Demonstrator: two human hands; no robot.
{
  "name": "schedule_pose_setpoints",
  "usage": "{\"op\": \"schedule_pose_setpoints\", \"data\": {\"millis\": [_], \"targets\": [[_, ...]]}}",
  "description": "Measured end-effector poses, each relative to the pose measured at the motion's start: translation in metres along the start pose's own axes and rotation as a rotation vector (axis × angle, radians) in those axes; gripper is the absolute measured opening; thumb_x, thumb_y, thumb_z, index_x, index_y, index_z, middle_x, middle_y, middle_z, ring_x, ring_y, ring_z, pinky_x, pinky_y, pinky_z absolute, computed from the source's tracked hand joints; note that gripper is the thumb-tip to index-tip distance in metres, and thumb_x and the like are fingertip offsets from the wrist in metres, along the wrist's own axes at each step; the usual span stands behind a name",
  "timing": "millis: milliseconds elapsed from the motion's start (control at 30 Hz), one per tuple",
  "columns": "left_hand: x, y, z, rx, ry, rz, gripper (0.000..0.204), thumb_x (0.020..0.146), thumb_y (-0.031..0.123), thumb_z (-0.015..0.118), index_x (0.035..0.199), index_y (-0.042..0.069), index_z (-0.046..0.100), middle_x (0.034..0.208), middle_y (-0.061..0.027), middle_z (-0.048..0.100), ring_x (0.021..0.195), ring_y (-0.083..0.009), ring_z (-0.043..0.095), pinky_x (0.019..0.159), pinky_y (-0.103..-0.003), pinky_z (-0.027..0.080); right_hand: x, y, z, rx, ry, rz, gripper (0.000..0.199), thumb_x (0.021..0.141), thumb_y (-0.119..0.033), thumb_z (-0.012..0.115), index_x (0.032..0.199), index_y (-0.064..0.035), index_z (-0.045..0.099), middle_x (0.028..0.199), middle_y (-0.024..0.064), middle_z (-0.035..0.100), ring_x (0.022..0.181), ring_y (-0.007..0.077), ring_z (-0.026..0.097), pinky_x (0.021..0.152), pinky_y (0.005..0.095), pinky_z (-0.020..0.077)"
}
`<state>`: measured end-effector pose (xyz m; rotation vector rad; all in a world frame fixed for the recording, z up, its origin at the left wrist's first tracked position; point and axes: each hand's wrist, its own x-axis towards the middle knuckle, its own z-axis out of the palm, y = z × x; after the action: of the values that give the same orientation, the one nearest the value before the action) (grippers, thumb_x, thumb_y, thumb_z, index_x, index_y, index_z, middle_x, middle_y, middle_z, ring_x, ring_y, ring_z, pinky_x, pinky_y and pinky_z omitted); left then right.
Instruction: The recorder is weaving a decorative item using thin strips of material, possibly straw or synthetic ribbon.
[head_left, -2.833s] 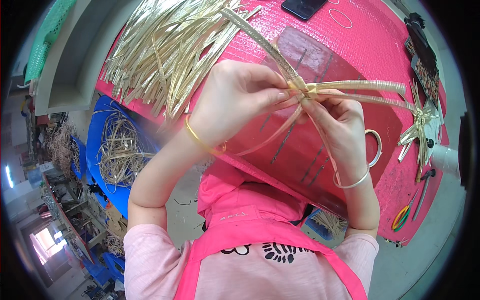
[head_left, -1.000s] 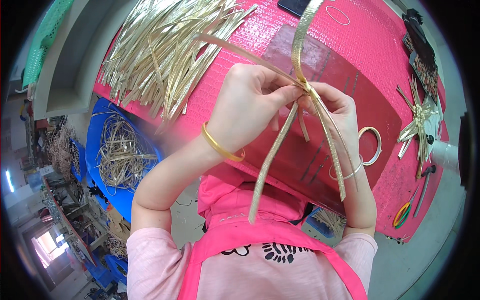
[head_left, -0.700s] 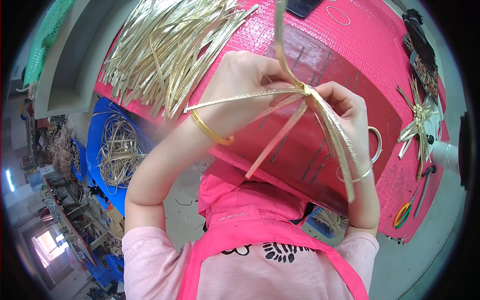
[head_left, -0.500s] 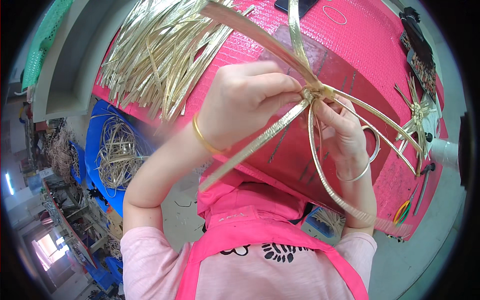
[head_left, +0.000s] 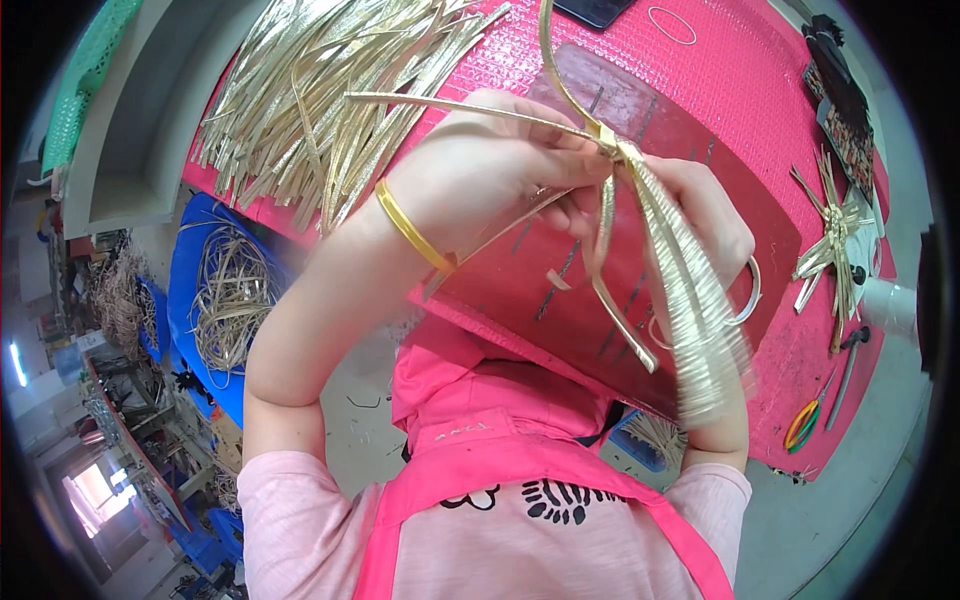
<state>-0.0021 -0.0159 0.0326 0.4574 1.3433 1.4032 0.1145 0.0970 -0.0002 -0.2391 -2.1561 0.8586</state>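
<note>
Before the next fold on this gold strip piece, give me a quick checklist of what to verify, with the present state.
1. Left hand pinches the knot of gold strips: ok.
2. Right hand on the strips beside the knot: ok.
3. Loose strip ends hang still: not ok, blurred by motion.
4. Spare strips piled on the pink table: ok.
5. Scissors on the table edge: ok.
6. Knot tightness: cannot tell.

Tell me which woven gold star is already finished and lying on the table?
The small gold strip star at the table's right side, lying untouched; the other piece is held between both hands, loose strips trailing.
</note>
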Motion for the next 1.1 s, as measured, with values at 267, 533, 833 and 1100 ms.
{"op": "schedule_pose_setpoints", "data": {"millis": [267,533,833,1100], "targets": [[0.007,-0.024,0.014,-0.069,0.264,0.324,0.010,0.071,0.003,0.054,0.077,-0.005,0.054,0.064,-0.0074,0.056,0.050,-0.0089,0.052,0.042,-0.019,0.041,-0.007,-0.001,0.004,0.416,-0.074,0.368,0.019,0.074,-0.005,0.059,0.091,0.0028,0.057,0.070,0.0006,0.057,0.060,0.0029,0.051,0.049,0.0131,0.0371],[0.003,-0.007,0.006,0.047,0.052,0.047,0.013,0.074,0.007,0.057,0.077,-0.005,0.055,0.065,-0.0079,0.058,0.051,-0.0099,0.056,0.041,-0.019,0.044,0.002,0.018,-0.015,1.063,-0.391,0.904,0.015,0.076,-0.002,0.054,0.088,0.0055,0.054,0.077,0.0062,0.058,0.066,0.0078,0.055,0.059,0.0174,0.0431],[0.004,-0.018,0.014,0.314,0.099,0.195,0.008,0.075,0.004,0.056,0.077,-0.003,0.059,0.065,-0.0048,0.059,0.051,-0.0077,0.054,0.045,-0.018,0.044,0.005,0.011,-0.005,0.332,-0.123,0.106,0.016,0.078,-0.010,0.053,0.086,0.0040,0.055,0.070,0.0055,0.055,0.062,0.0069,0.051,0.054,0.0188,0.0372],[-0.009,-0.022,0.005,0.314,-0.002,0.203,0.010,0.074,0.003,0.057,0.080,-0.004,0.057,0.067,-0.0041,0.058,0.055,-0.0068,0.055,0.048,-0.016,0.045,-0.002,0.020,-0.015,1.100,-0.463,1.034,0.022,0.082,-0.023,0.050,0.076,-0.0016,0.055,0.065,-0.0003,0.052,0.059,0.0061,0.046,0.058,0.0180,0.0361]]}}
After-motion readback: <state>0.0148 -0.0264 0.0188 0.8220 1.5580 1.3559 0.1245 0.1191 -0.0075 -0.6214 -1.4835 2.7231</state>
